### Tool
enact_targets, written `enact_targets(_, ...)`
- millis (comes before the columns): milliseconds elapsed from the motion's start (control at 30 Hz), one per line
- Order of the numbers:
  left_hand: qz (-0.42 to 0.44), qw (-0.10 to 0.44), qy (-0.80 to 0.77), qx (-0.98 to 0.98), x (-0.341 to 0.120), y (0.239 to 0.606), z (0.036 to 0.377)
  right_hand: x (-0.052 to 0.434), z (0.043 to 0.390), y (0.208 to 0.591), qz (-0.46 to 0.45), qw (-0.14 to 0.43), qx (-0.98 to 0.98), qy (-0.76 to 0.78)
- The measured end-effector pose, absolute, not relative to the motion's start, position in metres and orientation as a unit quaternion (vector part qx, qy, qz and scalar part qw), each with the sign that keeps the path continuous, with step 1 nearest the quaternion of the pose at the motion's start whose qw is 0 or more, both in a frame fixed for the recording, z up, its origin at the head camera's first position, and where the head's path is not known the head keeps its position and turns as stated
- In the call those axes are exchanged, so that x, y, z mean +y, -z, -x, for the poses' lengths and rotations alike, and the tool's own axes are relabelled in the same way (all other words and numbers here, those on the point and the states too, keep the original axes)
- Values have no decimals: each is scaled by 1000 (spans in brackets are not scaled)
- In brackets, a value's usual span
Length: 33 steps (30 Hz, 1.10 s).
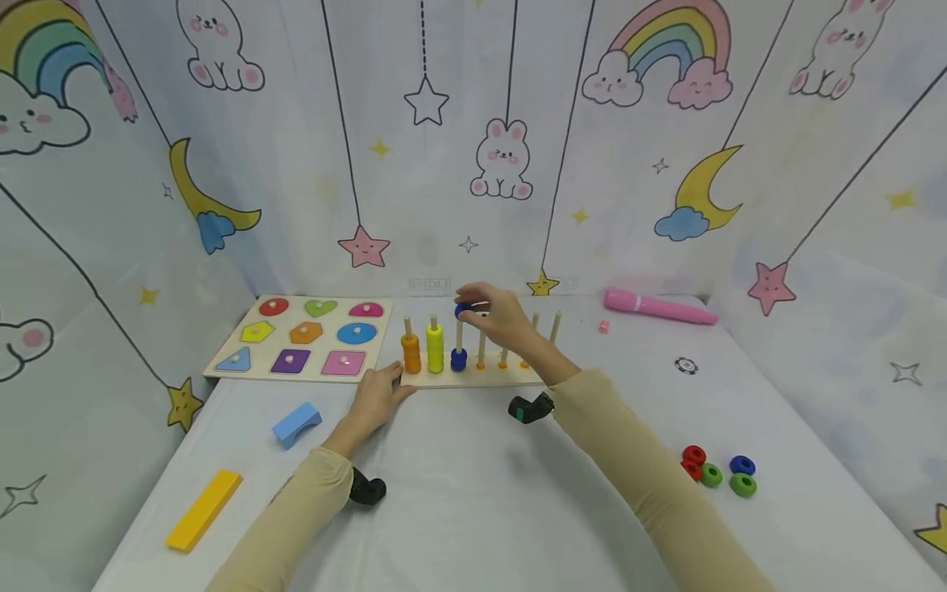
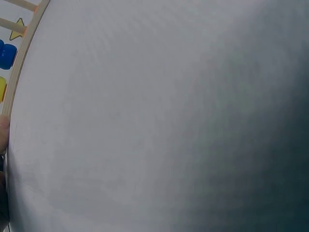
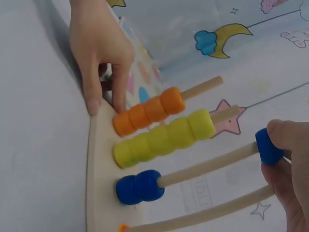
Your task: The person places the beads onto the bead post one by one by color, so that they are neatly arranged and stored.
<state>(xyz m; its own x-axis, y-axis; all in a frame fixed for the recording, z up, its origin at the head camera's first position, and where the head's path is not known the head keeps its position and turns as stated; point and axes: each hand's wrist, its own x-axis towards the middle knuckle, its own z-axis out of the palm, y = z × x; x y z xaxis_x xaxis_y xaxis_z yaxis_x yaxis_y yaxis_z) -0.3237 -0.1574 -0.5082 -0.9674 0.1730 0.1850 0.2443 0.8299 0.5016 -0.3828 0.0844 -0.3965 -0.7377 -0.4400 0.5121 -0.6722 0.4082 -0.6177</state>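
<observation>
At the left end of the wooden peg board [image 1: 473, 380] the left hand [image 1: 379, 396] rests with straight fingers, steadying it; further right, the right hand [image 1: 497, 314] pinches a blue ring [image 3: 268, 146] already threaded on the top of the third peg [image 3: 207, 165]. This peg stands upright, so the ring lies directly above the two blue rings [image 3: 139, 186] at its base.

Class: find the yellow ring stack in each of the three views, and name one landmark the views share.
Head: yellow stack at centre, second peg from the left on the peg board.
Left wrist: only a yellow sliver at the far left edge.
Right wrist: centre, lying sideways, between the orange and blue rings.
Shared landmark: the blue rings beside it.
</observation>
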Motion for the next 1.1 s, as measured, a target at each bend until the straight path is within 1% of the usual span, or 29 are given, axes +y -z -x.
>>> enact_targets(267, 136, 99, 260, -951, -155, 506, 323, 80, 387, 396, -345, 152, -832, -408)
enact_targets(400, 133, 96, 258, -952, -155, 505, 323, 89, 381, 396, -337, 165, -821, -430)
enact_targets(500, 125, 87, 258, -954, -156, 505, 323, 103, 370, 397, -332, 155, -804, -468)
enact_targets(633, 118, 82, 259, -955, -157, 504, 324, 131, 346, 392, -325, 125, -788, -508)
enact_targets(767, 125, 96, 258, -953, -158, 505, 324, 167, 320, 392, -309, 102, -804, -497)
enact_targets(933, 135, 107, 260, -950, -159, 508, 324, 219, 303, 411, -275, 72, -836, -470)
enact_targets(1100, 132, 98, 260, -952, -158, 510, 324, 274, 282, 430, -235, 60, -860, -449)
